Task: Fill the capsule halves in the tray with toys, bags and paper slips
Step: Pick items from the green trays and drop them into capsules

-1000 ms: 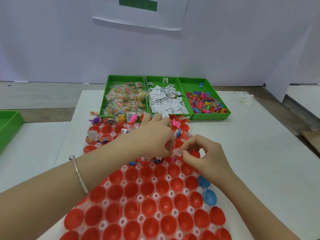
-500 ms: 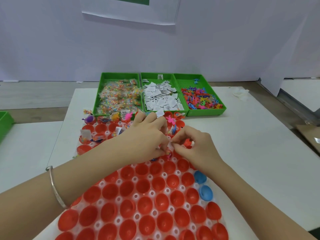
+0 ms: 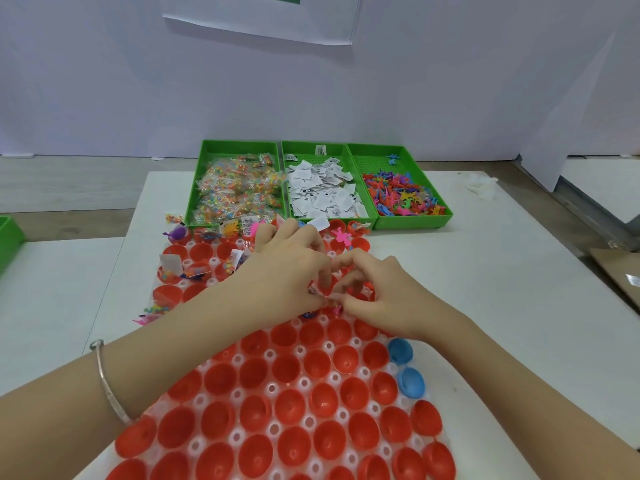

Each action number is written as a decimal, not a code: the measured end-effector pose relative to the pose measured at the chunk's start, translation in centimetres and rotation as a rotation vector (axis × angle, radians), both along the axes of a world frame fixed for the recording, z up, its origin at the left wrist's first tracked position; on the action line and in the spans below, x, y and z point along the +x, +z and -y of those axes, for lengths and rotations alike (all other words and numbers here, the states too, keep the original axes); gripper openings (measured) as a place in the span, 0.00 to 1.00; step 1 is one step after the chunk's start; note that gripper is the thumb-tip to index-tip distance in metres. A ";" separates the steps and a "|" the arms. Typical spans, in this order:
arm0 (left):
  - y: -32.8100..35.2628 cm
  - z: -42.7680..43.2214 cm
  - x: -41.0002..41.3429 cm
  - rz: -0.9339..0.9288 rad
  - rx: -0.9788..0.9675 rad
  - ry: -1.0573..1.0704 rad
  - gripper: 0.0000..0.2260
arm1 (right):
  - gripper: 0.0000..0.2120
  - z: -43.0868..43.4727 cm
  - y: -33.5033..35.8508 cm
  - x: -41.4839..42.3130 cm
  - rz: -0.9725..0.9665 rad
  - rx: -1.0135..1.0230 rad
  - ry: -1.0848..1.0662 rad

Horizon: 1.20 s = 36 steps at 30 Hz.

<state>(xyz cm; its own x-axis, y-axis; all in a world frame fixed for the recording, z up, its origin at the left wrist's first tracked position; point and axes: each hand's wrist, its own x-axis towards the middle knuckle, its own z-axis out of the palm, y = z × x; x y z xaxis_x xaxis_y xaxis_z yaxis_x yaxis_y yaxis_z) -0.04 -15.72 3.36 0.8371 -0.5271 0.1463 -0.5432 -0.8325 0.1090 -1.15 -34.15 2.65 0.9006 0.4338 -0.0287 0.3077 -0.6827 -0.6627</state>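
A white tray (image 3: 323, 347) holds many red capsule halves (image 3: 291, 403) and two blue ones (image 3: 410, 381). The far rows hold toys, bags and slips; the near rows are bare. My left hand (image 3: 287, 271) and my right hand (image 3: 377, 299) meet over the tray's middle rows. Their fingertips pinch small white paper slips (image 3: 330, 296) above a red half. What my left palm holds is hidden.
Three green bins stand behind the tray: bead bags (image 3: 235, 188) at left, paper slips (image 3: 323, 188) in the middle, small coloured toys (image 3: 401, 197) at right. A green bin edge (image 3: 8, 237) shows far left. Crumpled plastic (image 3: 479, 185) lies far right.
My two hands have drawn closer together and a little nearer to me over the tray. The slip my right hand held apart now sits between both hands' fingertips.
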 end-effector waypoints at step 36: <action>2.6 0.5 -0.3 -0.013 -0.182 0.212 0.09 | 0.22 -2.1 1.9 1.8 0.146 -0.389 0.030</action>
